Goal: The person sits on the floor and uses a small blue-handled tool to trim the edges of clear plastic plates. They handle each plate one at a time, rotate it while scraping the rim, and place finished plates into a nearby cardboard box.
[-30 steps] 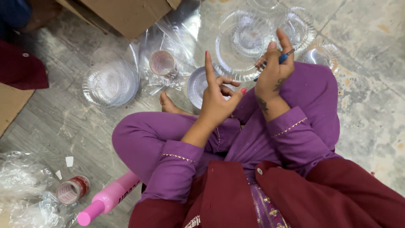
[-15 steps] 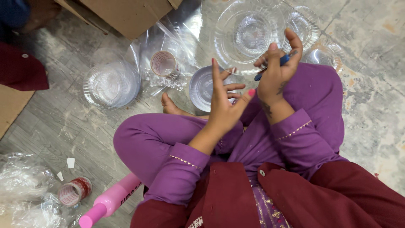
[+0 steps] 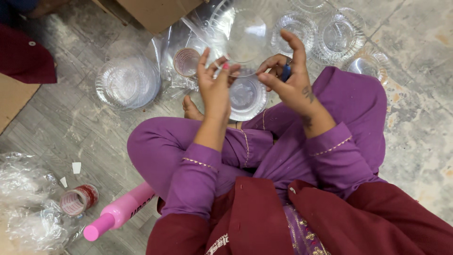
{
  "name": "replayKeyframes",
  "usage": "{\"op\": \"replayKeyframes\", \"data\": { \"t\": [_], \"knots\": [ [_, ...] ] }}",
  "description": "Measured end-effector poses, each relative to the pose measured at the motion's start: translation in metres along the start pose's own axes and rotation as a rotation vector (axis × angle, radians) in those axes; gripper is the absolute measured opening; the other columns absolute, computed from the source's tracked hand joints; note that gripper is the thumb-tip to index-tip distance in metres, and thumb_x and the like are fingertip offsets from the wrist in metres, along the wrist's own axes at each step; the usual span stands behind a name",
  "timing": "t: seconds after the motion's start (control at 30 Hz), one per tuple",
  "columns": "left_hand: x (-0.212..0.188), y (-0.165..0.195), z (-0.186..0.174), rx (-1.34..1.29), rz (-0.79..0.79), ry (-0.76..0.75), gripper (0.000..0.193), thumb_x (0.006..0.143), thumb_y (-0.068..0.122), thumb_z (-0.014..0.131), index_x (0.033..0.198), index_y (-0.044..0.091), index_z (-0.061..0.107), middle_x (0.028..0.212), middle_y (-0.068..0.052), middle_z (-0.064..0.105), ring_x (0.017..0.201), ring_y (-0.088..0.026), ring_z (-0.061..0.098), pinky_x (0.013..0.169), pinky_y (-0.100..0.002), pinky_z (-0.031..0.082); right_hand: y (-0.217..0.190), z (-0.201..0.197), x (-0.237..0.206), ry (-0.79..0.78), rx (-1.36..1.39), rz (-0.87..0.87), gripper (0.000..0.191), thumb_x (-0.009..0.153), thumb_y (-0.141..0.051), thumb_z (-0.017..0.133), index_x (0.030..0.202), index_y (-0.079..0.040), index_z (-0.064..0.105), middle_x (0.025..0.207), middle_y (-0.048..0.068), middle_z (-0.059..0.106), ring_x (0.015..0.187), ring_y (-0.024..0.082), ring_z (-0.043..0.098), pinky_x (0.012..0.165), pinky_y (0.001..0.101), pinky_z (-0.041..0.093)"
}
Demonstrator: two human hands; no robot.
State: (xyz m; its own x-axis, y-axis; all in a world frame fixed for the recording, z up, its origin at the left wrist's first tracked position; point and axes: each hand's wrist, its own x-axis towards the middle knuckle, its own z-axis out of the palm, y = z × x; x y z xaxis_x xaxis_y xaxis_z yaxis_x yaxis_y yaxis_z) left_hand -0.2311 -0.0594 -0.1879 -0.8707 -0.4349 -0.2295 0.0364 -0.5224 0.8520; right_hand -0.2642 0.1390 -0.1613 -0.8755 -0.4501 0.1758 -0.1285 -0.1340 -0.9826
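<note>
The one camera sits on my head and looks almost straight down over my lap and crossed legs to the grey floor. It is close: my left hand and right hand fill the upper middle. My chest cuts off the lower edge.

A brown cardboard box stands top centre; crumpled clear plastic wrapping lies bottom left.

Both hands, left and right, held a clear bowl above the floor; the right also gripped a blue pen.
</note>
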Motion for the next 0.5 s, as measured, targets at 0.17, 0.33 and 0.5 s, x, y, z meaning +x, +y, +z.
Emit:
{"op": "replayKeyframes", "data": {
  "t": [0.17,0.33,0.5],
  "knots": [
    [-0.005,0.035,-0.015,0.224,0.249,0.033,0.051,0.106,0.010,0.058,0.153,0.007,0.038,0.111,-0.010,0.073,0.080,-0.011,0.067,0.071,-0.023,0.056,-0.002,-0.022,0.012,0.125,0.270,0.461,0.063,0.107,-0.053,0.033,0.146,-0.005,0.050,0.110,0.008,0.068,0.085,0.005,0.065,0.059,0.0187,0.045],
    [-0.021,0.066,-0.013,0.491,0.253,-0.197,0.023,0.105,0.010,0.069,0.126,0.001,0.069,0.091,-0.005,0.076,0.079,-0.006,0.069,0.063,-0.020,0.049,0.007,-0.028,0.011,-0.026,0.077,0.283,0.051,0.110,-0.047,0.052,0.128,0.000,0.064,0.110,0.004,0.068,0.093,0.008,0.064,0.076,0.0228,0.052],
    [-0.035,0.087,-0.006,0.601,0.076,-0.510,0.015,0.098,0.009,0.076,0.112,0.004,0.078,0.084,-0.002,0.077,0.074,-0.004,0.071,0.058,-0.018,0.049,-0.002,-0.030,-0.009,-0.255,0.110,0.320,0.041,0.114,-0.041,0.055,0.117,-0.002,0.066,0.079,-0.003,0.055,0.068,0.005,0.049,0.063,0.0206,0.042]
  ]
}}
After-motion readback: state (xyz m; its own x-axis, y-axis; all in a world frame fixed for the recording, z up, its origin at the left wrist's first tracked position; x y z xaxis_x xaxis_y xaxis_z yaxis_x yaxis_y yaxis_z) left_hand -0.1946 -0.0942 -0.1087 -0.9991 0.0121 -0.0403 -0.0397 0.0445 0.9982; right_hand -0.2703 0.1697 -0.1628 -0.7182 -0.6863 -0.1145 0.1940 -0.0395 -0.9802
